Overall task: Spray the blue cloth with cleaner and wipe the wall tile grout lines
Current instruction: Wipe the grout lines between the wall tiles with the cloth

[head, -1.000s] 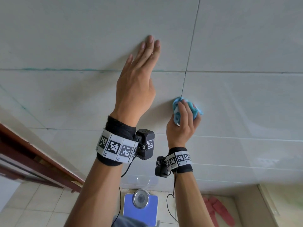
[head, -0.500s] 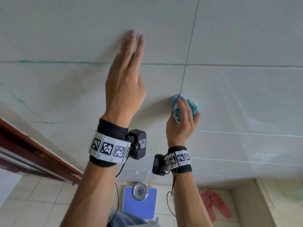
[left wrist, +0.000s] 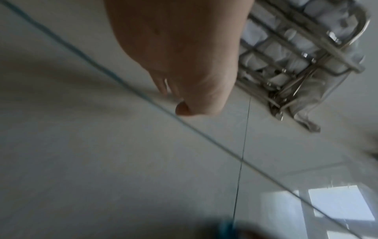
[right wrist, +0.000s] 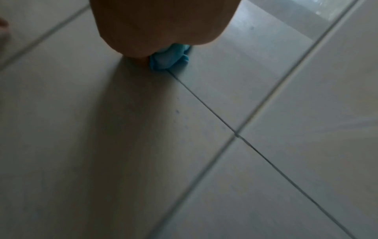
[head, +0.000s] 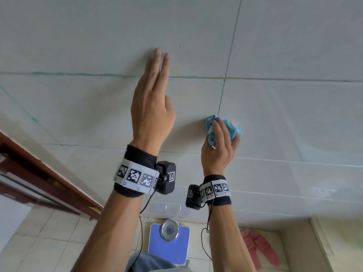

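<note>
A bunched blue cloth is pressed to the pale wall tile at the lower end of a vertical grout line, gripped by my right hand. The right wrist view shows the blue cloth sitting right on the grout line. My left hand lies flat with straight fingers against the tile, its fingertips above the horizontal grout line, which carries a bluish tint. In the left wrist view the left hand rests by that tinted line.
On the floor below stand a blue bathroom scale and pink slippers. A brown door frame runs along the left. A metal wire rack hangs on the wall above the left hand.
My left hand has slid left across the tile. The right hand with the cloth has stayed on the vertical grout line, shifting only slightly.
</note>
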Tool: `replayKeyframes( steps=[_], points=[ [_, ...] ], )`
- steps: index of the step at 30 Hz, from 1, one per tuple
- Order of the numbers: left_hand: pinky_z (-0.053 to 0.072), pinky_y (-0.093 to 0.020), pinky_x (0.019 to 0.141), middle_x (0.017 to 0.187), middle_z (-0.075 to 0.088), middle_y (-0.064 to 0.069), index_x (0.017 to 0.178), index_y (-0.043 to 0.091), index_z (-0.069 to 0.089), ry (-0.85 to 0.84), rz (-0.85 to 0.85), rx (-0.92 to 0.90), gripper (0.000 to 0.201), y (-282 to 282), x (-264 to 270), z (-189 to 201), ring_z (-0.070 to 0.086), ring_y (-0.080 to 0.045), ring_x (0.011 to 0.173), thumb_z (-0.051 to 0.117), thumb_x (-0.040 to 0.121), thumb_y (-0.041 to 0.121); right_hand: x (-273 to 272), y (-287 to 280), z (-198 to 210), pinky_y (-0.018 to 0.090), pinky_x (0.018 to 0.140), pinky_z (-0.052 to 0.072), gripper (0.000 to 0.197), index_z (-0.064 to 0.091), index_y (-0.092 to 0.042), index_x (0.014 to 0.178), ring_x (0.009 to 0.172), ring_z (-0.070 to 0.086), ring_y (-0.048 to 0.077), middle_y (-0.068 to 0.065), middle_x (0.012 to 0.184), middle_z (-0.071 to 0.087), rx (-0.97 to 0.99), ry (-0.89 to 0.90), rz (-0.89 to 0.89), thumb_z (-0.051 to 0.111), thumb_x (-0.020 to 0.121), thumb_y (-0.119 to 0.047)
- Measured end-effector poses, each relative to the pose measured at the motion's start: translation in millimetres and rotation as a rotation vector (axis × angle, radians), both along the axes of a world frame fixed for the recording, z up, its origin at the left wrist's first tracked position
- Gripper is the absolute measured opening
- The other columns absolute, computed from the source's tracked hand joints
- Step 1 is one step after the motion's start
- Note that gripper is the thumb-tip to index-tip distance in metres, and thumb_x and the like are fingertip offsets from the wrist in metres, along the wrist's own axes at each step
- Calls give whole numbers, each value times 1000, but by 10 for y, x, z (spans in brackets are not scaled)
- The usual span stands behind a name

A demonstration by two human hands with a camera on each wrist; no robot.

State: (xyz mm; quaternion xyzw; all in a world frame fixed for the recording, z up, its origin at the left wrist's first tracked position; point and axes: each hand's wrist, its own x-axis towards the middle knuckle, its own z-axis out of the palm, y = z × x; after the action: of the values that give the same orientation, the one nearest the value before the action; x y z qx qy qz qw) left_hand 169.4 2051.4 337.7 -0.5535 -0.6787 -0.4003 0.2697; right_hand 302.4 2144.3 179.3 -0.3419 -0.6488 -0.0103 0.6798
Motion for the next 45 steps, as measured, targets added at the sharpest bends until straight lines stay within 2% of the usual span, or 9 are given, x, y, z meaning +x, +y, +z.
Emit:
replayKeyframes(
  steps=[6, 9, 12, 17, 23, 27, 31, 37, 45],
  points=[
    [31, -38, 125, 171, 15, -22, 162, -2, 21, -260, 194, 146, 77, -29, 64, -724, 17, -29, 160, 58, 95, 9, 88, 127, 810, 44, 92, 52, 22, 76, -1, 114, 109, 70, 23, 10, 120, 74, 78, 245, -17, 80, 93, -5],
    [9, -29, 130, 170, -6, -27, 162, -5, 0, -622, 223, 50, 115, -3, 0, -959, -2, -32, 161, 72, 92, 51, 43, 162, 828, 45, 91, 52, 23, 76, -4, 113, 108, 69, 22, 5, 120, 74, -22, 291, -30, 78, 90, -2],
    [-11, -10, 119, 170, -13, -24, 161, -6, -7, -826, 182, 8, 137, 81, -37, -1014, -11, -28, 160, 75, 81, 68, -59, 82, 583, 43, 94, 53, 23, 79, -7, 109, 106, 68, 31, 4, 120, 75, -52, 184, -34, 77, 88, 3],
    [-5, -29, 128, 168, -16, -29, 159, -10, -9, -872, 190, 44, 146, 225, -32, -975, -14, -33, 159, 81, 75, 69, -54, -1, 683, 42, 93, 53, 22, 79, -7, 106, 107, 67, 26, 2, 116, 76, -40, 116, 15, 78, 87, 4],
    [8, -41, 131, 168, -12, -31, 159, -11, -6, -894, 204, 61, 146, 260, -42, -998, -9, -35, 159, 83, 73, 65, 71, 208, 1251, 48, 81, 54, 24, 77, -10, 110, 103, 61, 8, -1, 114, 75, -48, 373, -35, 80, 86, -5],
    [13, -38, 130, 168, -8, -31, 159, -10, -4, -897, 231, 47, 148, 258, -65, -999, -5, -36, 160, 84, 70, 68, -115, 93, 1038, 41, 86, 54, 25, 79, -12, 107, 104, 61, 24, 0, 117, 75, -52, 196, -29, 81, 85, -1],
    [11, -41, 130, 167, -8, -34, 158, -13, -3, -883, 236, 25, 147, 267, -82, -984, -6, -38, 159, 82, 70, 69, 12, 37, 1087, 31, 87, 52, 29, 79, -12, 108, 104, 58, 27, -4, 115, 75, -88, 31, 97, 78, 83, 3],
    [16, -48, 129, 166, -4, -37, 157, -15, -1, -864, 251, 10, 146, 255, -77, -974, -4, -41, 159, 82, 71, 68, 146, 122, 1321, 31, 84, 54, 26, 80, -13, 107, 104, 60, 31, -7, 114, 75, -54, 142, 59, 81, 85, -1],
    [14, -47, 129, 165, -4, -38, 156, -17, -2, -850, 258, -14, 147, 235, -78, -934, -3, -42, 158, 82, 71, 70, 184, 95, 1138, 19, 84, 50, 30, 79, -18, 113, 109, 56, 27, -11, 121, 74, -116, -13, 129, 83, 86, -6]
  ],
)
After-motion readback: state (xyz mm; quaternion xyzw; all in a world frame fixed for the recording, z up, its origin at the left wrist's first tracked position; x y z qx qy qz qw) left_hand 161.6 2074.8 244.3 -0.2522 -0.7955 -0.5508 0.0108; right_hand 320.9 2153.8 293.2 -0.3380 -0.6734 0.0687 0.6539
